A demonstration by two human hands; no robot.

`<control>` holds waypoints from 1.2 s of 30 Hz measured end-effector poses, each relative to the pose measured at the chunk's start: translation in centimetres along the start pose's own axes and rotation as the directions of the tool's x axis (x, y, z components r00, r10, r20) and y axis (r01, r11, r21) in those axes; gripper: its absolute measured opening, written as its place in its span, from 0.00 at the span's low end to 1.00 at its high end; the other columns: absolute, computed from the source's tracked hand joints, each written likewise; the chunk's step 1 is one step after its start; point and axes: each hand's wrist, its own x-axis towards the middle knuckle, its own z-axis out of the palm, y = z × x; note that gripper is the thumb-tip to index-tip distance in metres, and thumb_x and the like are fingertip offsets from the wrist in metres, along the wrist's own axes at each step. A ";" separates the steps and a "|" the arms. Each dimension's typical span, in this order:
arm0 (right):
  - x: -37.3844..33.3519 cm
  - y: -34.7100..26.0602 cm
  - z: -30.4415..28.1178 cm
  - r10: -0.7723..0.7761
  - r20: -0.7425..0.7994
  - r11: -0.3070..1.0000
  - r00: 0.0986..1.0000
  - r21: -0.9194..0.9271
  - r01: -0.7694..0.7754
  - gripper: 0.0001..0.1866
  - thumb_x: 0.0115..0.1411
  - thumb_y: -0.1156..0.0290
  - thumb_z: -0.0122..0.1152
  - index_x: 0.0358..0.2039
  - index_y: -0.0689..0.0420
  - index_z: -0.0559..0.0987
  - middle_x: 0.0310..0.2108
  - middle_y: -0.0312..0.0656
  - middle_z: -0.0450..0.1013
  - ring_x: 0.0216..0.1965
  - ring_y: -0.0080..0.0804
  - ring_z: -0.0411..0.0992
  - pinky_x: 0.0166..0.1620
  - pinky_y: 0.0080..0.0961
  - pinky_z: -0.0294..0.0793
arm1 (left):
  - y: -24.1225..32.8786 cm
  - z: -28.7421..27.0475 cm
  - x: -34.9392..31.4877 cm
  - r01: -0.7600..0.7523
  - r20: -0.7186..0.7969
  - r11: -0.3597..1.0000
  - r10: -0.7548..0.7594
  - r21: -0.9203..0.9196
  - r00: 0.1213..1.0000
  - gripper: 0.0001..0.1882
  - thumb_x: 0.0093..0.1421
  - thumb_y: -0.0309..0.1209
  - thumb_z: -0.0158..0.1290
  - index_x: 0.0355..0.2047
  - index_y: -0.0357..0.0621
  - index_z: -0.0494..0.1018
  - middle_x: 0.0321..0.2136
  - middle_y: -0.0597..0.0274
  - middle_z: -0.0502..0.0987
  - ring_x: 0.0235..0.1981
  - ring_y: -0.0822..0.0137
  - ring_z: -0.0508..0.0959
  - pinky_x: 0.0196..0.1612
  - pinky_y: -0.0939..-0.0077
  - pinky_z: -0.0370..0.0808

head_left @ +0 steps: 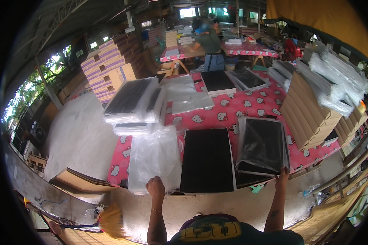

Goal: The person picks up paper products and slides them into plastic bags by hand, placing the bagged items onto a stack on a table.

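My left hand (pixel 155 188) is closed at the near edge of a pile of clear plastic bags (pixel 154 157), its fingertips pinched on the plastic. Between my hands a flat black board (pixel 206 161) with a pale edge lies bare at the table's front. On the right my right hand (pixel 282 174) grips the near right corner of a black board in a clear plastic bag (pixel 261 145), which lies flat. Left of centre, behind the loose bags, stands a stack of bagged black boards (pixel 131 98).
A pink table cover with cartoon print (pixel 229 107) lies beneath everything. Cardboard pieces (pixel 308 114) and bundled plastic (pixel 335 77) stand at right. Stacked boxes (pixel 110 69) rise at the far left. Another person (pixel 210 43) works behind. A broom (pixel 111 220) lies at lower left.
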 end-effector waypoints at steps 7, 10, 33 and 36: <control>-5.3 -1.5 4.6 -0.396 0.463 0.865 0.793 -0.102 0.491 0.23 0.60 0.58 0.57 0.51 0.59 0.72 0.42 0.44 0.73 0.46 0.34 0.71 0.50 0.34 0.71 | 9.2 -5.7 0.5 -0.197 -0.362 0.867 0.021 -0.458 0.932 0.10 0.61 0.29 0.51 0.25 0.38 0.68 0.12 0.48 0.67 0.13 0.51 0.68 0.18 0.61 0.62; -16.0 -4.3 11.2 0.166 0.910 0.986 0.379 -0.145 -0.084 0.18 0.61 0.59 0.56 0.42 0.61 0.76 0.36 0.40 0.75 0.42 0.30 0.74 0.51 0.29 0.71 | 14.9 -7.8 -2.4 -0.136 -0.076 0.661 0.119 -0.738 0.990 0.08 0.60 0.31 0.54 0.31 0.39 0.71 0.14 0.58 0.69 0.14 0.72 0.66 0.18 0.72 0.62; -12.4 -0.2 11.9 0.119 0.733 0.789 0.670 0.340 -0.512 0.08 0.63 0.61 0.55 0.34 0.52 0.74 0.27 0.31 0.72 0.28 0.19 0.71 0.34 0.21 0.73 | 5.6 -4.4 -0.6 0.110 0.083 0.113 -0.219 -0.987 0.972 0.10 0.64 0.32 0.47 0.42 0.40 0.66 0.41 0.57 0.67 0.37 0.70 0.71 0.37 0.72 0.73; -6.7 -3.1 6.9 -0.288 0.630 0.771 0.721 0.600 -0.216 0.09 0.62 0.61 0.57 0.34 0.52 0.74 0.30 0.33 0.73 0.31 0.22 0.73 0.34 0.22 0.74 | 7.6 -13.3 2.1 -0.341 -0.320 0.097 -0.648 -0.935 0.692 0.24 0.66 0.40 0.44 0.54 0.34 0.56 0.48 0.50 0.65 0.46 0.58 0.70 0.49 0.64 0.70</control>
